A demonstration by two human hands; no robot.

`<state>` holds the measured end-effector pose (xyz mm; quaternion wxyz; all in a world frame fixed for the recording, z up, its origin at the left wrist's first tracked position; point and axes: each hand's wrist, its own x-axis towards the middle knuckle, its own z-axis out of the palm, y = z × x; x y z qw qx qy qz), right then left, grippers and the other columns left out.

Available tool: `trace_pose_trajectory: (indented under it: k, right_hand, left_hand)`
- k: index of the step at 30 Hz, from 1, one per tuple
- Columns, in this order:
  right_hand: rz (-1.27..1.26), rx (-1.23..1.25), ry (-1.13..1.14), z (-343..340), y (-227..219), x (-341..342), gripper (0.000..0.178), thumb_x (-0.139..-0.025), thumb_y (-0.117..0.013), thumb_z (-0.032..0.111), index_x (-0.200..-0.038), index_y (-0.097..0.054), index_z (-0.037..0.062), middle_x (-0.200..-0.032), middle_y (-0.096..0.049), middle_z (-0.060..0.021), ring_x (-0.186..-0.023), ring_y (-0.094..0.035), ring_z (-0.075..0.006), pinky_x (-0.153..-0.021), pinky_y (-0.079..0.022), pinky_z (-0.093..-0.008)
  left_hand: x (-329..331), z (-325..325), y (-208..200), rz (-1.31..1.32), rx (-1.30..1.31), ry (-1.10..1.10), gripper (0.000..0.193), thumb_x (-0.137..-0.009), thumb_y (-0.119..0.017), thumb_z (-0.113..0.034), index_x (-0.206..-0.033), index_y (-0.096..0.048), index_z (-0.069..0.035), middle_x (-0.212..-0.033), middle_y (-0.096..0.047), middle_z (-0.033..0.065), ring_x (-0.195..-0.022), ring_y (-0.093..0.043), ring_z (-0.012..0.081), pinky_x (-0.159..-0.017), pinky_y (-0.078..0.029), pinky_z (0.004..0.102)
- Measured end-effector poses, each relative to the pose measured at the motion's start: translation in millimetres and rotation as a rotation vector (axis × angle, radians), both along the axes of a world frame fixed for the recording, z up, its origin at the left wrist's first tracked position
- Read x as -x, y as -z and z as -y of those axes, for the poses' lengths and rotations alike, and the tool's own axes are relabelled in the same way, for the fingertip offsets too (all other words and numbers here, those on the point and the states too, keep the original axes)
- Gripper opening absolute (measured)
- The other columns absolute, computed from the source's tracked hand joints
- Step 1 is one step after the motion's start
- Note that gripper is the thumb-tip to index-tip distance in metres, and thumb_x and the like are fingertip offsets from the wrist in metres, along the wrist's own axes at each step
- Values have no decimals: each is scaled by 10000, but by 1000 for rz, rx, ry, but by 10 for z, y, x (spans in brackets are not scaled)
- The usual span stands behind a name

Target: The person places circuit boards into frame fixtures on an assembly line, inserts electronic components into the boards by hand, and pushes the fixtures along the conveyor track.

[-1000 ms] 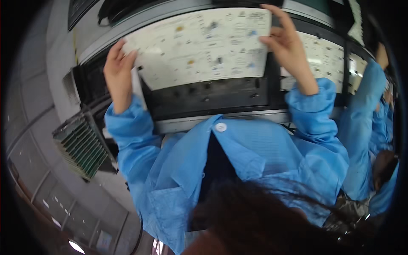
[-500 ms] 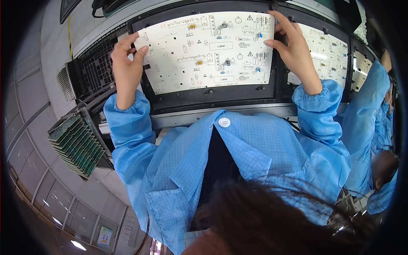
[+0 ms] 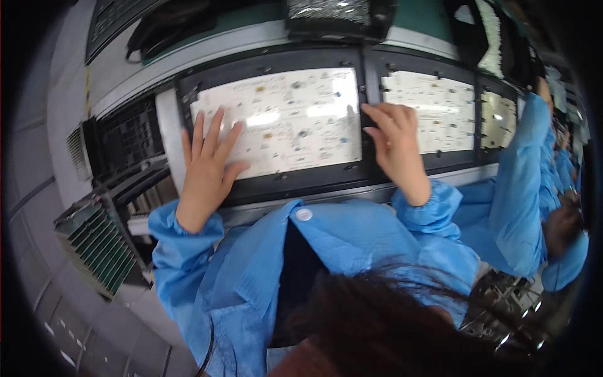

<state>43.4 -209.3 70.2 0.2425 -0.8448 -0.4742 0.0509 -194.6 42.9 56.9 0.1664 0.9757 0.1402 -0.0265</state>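
We find the board [image 3: 279, 129] in the black frame [image 3: 314, 178]. The left hand [image 3: 207, 173] has its fingers spread over the left end; the right hand [image 3: 397, 143] curls beside the right edge — pinching, we cannot tell. We judge it light, stiff, fragile — grip opposite edges.

White glare streaks the leftmost board [image 3: 282, 129]; blur softens fine detail, straight edges bend, corners fall black.

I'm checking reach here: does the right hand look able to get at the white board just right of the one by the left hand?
Likely yes: the right hand is by the left edge of that white board, and nothing visible blocks the way.
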Motion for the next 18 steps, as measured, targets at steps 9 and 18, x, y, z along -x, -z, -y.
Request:
trace_pose_trajectory:
  k: [9, 18]
  right_hand:
    - [63, -157, -447, -268, 339, -800, 225, -772, -645, 76, -990, -657, 19, -1102, -642, -118, -1073, -573, -295, -922, -464, -389]
    - [107, -145, -504, -374, 435, -847, 94, -747, -599, 38, -836, -619, 60, -868, -580, -74, -908, -549, -243, -778, -453, -340]
  left_hand:
    - [216, 454, 57, -76, 82, 47, 583, -778, -760, -200, -1282, -522, -31, -1468, -399, 170, -1382, -308, 415, -1130, -212, 588]
    - [367, 468, 666, 124, 55, 34, 403, -804, -706, -42, -1199, -627, -59, -1418, -496, 150, -1373, -384, 380, -1151, -214, 591]
